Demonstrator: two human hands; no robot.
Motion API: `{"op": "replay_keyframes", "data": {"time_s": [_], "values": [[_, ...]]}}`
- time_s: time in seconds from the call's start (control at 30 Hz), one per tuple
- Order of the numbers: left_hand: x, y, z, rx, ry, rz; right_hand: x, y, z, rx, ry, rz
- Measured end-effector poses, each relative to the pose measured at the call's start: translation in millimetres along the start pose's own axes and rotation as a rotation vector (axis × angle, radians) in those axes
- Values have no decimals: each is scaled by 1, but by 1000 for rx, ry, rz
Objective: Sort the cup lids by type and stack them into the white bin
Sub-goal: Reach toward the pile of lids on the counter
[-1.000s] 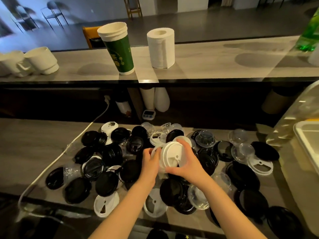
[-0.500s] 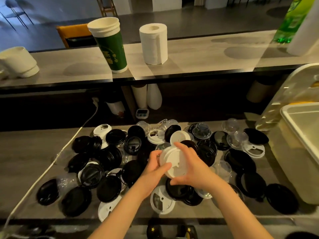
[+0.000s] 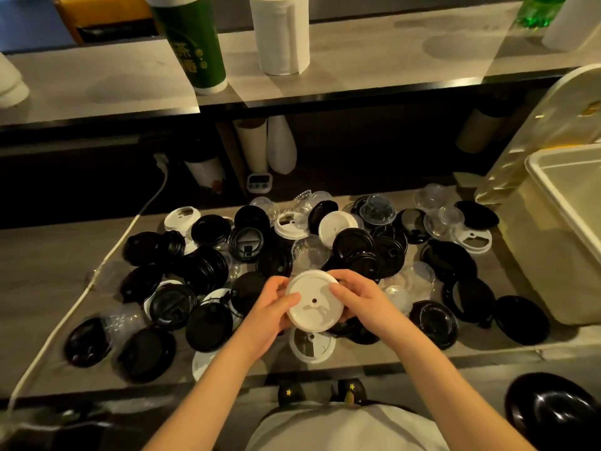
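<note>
I hold a white cup lid flat between both hands, just above the lid pile near the counter's front edge. My left hand grips its left rim and my right hand grips its right rim. Below it on the counter lies another white lid. Several black lids, clear lids and white lids are scattered across the lower counter. The white bin stands at the right, its inside mostly out of frame.
A raised shelf behind holds a green paper cup and a paper towel roll. A white cable runs along the left of the pile. A small timer sits at the back. A black stool is at lower right.
Both hands have drawn the white lid toward me and laid it flatter, so its top face now shows. The camera has tilted down and to the right.
</note>
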State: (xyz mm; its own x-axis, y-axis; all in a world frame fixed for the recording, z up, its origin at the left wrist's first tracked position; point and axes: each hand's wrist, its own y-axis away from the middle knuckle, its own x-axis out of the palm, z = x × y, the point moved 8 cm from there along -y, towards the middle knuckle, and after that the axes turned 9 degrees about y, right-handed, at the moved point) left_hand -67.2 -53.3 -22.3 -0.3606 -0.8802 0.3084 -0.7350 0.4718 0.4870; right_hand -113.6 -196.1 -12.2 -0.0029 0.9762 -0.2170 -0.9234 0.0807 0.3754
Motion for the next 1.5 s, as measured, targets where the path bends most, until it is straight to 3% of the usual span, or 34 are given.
{"op": "replay_keyframes", "data": {"time_s": [0.13, 0.23, 0.3, 0.4, 0.5, 0.77, 1.0, 1.1, 1.2, 1.5], "values": [[-38, 12, 8, -4, -14, -152, 27, -3, -19, -27, 276, -60], [-76, 21, 1, 66, 53, -335, 43, -1, -18, -222, 866, -95], [-94, 27, -5, 108, 87, -405, 65, -1, -21, -371, 1195, -8], [-111, 33, -8, 126, 125, -468, 86, -6, -42, -304, 1453, 197], [-120, 35, -7, 120, 154, -487, 90, -14, -46, -252, 1567, 241], [-115, 33, -10, 132, 263, -465, 73, -33, -40, -233, 1346, 118], [-103, 21, -12, 99, 227, -457, 40, -33, -28, -33, 434, -45], [-91, 18, -15, 109, 170, -424, 36, -35, -11, -66, 206, -107], [-74, 17, -21, 121, 161, -361, 43, -34, 20, -183, 174, -110], [-44, 25, -31, 151, 177, -198, 60, -22, 67, -460, 381, -76]]}}
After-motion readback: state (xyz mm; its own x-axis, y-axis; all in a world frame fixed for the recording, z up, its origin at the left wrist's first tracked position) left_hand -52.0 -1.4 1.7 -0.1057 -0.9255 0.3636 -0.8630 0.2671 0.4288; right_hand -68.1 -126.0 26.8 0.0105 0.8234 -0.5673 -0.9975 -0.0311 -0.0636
